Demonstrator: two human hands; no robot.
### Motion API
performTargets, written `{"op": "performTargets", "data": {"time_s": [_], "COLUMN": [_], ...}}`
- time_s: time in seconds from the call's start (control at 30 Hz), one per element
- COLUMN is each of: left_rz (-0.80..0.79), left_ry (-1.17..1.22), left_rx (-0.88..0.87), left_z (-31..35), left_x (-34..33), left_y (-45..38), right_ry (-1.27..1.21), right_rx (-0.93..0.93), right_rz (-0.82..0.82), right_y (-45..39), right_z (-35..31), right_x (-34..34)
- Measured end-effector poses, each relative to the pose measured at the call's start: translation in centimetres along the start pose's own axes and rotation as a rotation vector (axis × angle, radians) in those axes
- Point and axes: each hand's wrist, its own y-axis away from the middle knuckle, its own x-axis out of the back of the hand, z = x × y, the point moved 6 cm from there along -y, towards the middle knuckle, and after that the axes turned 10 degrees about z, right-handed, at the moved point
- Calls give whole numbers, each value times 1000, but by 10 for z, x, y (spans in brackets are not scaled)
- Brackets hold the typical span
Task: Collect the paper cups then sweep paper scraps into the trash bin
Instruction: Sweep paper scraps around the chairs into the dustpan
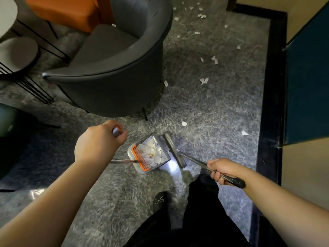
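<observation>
dustpan (151, 155) sits low on the floor, right in front of the person's feet, its tray piled with white paper scraps (154, 152) against an orange comb edge (139, 157). broom head (175, 151) is pressed up against the pan's open lip, just to its right. right hand (222, 171) has fingers wrapped tight around the black broom handle (231, 178). left hand (99, 141) is curled closed around the grey-and-orange top of the dustpan handle (117, 131), thin metal shaft running down to the pan. the floor (204, 107) is speckled grey stone, glossy, with a bright glare patch right beside the broom. more loose scraps (203, 80) are scattered up the floor beyond, well apart from the pan. a dark grey tub armchair (114, 68) stands just behind, an orange cushion (62, 11) past it, round side tables (17, 52) on black wire legs off to the left. a black border strip (272, 86) runs down the right by a teal panel (308, 77).
</observation>
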Motion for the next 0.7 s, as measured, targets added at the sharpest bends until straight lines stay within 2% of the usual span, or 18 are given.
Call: {"op": "performTargets", "data": {"time_s": [0.5, 0.7], "left_rz": [81, 74], "left_ry": [-27, -14], "left_rx": [140, 125], "left_z": [158, 219], "left_x": [-49, -64], "left_y": [-62, -81], "right_ry": [79, 22], "right_rx": [56, 88], "right_rz": [63, 102], "right_y": [-83, -102], "right_z": [-173, -204], "right_x": [198, 251]}}
